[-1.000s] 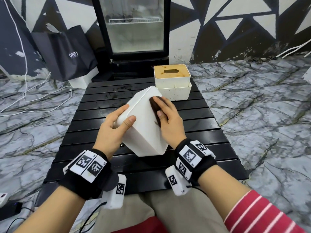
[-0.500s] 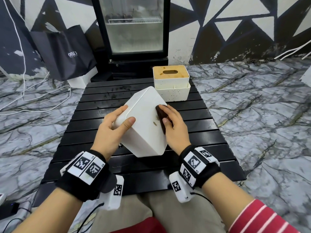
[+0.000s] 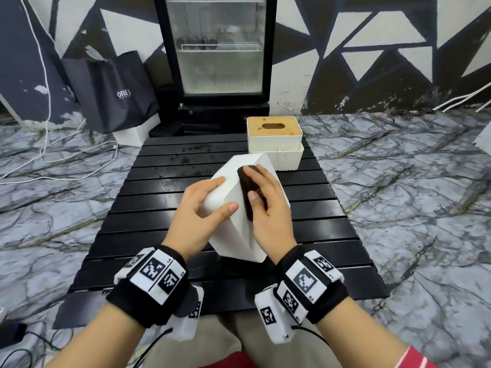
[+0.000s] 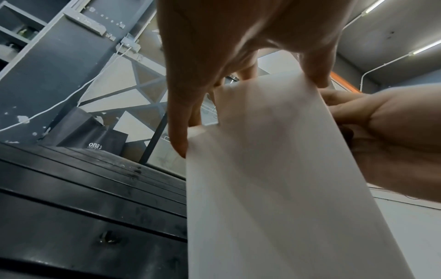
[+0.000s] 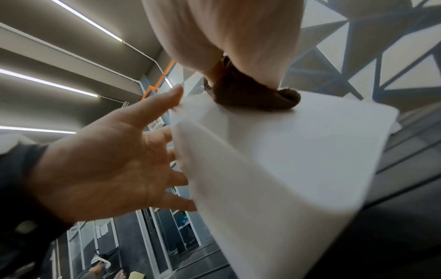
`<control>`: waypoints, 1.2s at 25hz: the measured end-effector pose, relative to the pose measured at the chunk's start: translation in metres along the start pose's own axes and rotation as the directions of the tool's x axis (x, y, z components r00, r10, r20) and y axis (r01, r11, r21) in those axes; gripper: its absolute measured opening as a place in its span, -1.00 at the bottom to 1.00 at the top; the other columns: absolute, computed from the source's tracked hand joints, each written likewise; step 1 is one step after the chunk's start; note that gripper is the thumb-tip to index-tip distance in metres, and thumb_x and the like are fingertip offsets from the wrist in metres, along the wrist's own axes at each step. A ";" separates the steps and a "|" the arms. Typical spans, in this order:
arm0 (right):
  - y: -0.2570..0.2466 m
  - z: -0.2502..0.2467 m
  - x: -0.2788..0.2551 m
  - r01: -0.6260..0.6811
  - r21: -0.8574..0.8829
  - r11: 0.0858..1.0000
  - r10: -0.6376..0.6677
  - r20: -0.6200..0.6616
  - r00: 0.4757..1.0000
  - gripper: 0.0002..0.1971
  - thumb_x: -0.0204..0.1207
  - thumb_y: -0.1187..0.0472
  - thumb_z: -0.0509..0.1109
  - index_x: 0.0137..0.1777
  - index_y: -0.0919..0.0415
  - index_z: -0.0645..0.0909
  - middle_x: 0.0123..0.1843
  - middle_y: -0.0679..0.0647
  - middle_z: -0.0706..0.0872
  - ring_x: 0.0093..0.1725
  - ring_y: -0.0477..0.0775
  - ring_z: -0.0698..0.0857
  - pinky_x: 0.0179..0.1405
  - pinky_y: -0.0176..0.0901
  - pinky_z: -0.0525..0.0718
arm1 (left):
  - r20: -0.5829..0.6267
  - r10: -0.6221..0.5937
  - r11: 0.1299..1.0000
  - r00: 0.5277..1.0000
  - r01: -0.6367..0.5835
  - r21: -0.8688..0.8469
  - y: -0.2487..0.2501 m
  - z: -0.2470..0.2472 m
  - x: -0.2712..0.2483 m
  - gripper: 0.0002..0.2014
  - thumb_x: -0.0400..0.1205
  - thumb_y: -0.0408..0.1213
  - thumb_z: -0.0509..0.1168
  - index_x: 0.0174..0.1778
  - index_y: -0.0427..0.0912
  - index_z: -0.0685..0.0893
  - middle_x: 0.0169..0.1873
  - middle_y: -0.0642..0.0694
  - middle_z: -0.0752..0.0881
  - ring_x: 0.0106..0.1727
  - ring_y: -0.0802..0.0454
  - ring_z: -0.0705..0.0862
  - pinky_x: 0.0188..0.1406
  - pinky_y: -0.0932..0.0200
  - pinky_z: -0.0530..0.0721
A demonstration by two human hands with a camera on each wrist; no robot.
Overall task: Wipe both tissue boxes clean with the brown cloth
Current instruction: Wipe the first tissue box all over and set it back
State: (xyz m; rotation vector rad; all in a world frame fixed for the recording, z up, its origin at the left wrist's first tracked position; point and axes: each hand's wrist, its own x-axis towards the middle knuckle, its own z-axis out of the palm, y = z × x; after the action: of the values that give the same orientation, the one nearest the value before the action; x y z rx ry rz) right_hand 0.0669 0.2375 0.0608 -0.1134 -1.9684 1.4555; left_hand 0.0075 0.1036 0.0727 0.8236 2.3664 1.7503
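A plain white tissue box (image 3: 236,235) stands tilted on one lower edge on the black slatted table (image 3: 159,187). My left hand (image 3: 204,208) grips its upper left part, thumb on the near face and fingers on the far side; the left wrist view shows the same hand (image 4: 214,47) on the box (image 4: 262,188). My right hand (image 3: 268,208) presses a folded brown cloth (image 3: 247,187) against the box's right face, thumb on the cloth. In the right wrist view the cloth (image 5: 250,98) is bunched under that hand on the box (image 5: 286,160). A second, speckled cream tissue box (image 3: 273,144) with a stained wooden lid stands at the table's far edge.
A glass-door fridge (image 3: 218,49) stands just behind the table. A black paper bag (image 3: 114,91) leans on the wall at the left, with white cables (image 3: 53,166) on the marble floor. A black power block (image 3: 10,335) lies at the lower left.
My right hand has rubbed the cloth along the box's right face, down and back up a little. The box has turned slightly in my left hand, and my head has tilted up.
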 end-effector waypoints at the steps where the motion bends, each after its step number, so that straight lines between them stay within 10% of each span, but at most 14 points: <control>1: -0.003 -0.004 0.001 0.023 -0.012 1.000 -0.023 0.015 1.000 -0.57 0.58 0.41 0.19 0.29 -0.12 0.47 0.42 -0.11 0.41 0.46 -0.23 0.32 0.46 -0.39 0.27 | 0.009 0.019 1.000 1.000 -0.020 0.006 0.000 0.000 -0.001 -0.43 0.22 0.24 0.38 0.18 0.33 0.54 0.29 0.12 0.49 0.31 0.48 0.40 0.31 0.60 0.32; 6: -0.013 -0.042 0.007 0.085 -0.113 0.990 -0.074 0.099 0.992 -0.58 0.55 0.37 0.18 0.29 -0.12 0.49 0.36 -0.14 0.46 0.37 -0.43 0.34 0.34 -0.60 0.23 | 0.069 0.077 0.994 0.995 -0.082 0.075 0.003 0.005 -0.008 -0.33 0.20 0.27 0.39 0.28 0.34 0.48 0.34 0.19 0.47 0.38 0.48 0.34 0.25 0.71 0.21; 10: -0.025 -0.065 0.020 0.137 -0.257 0.957 -0.081 0.215 0.973 -0.55 0.56 0.42 0.20 0.32 -0.09 0.49 0.36 -0.09 0.49 0.37 -0.38 0.36 0.33 -0.62 0.22 | 0.082 0.048 0.993 0.995 -0.056 0.102 0.002 0.012 -0.013 -0.17 0.11 0.28 0.45 0.32 0.44 0.31 0.33 0.45 0.38 0.41 0.39 0.35 0.37 0.42 0.28; 17: -0.031 -0.038 0.004 0.290 -0.406 0.867 -0.040 0.522 0.852 -0.61 0.53 0.24 0.17 0.34 -0.01 0.53 0.36 0.00 0.53 0.38 0.02 0.42 0.43 -0.13 0.34 | 0.090 0.087 0.994 0.992 -0.093 0.063 -0.002 0.023 -0.017 -0.16 0.08 0.17 0.53 0.32 0.30 0.42 0.30 0.32 0.52 0.41 0.27 0.44 0.41 0.24 0.40; 25: -0.008 -0.052 0.024 0.218 -0.505 0.835 -0.013 0.378 0.926 -0.60 0.51 0.14 0.11 0.32 -0.05 0.55 0.37 0.02 0.53 0.36 -0.01 0.43 0.43 -0.05 0.37 | 0.084 0.027 0.994 0.996 -0.036 0.106 -0.006 0.022 -0.017 -0.18 0.02 0.22 0.51 0.22 0.49 0.35 0.26 0.44 0.47 0.35 0.43 0.39 0.25 0.66 0.27; 30: -0.017 -0.035 -0.004 0.337 -0.458 0.823 -0.106 0.460 0.882 -0.62 0.54 0.16 0.11 0.32 -0.04 0.55 0.38 0.03 0.52 0.38 0.03 0.43 0.41 -0.11 0.38 | 0.077 0.056 0.997 0.996 -0.059 0.050 -0.008 0.022 -0.017 -0.19 0.08 0.12 0.57 0.28 0.37 0.44 0.28 0.30 0.56 0.40 0.24 0.46 0.42 0.21 0.42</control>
State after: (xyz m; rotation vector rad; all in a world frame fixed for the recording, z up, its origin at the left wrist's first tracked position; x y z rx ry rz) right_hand 0.0948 0.2582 0.0795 0.2100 -2.5944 0.7864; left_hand 0.0277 0.1128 0.0542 0.9566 2.3716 1.6534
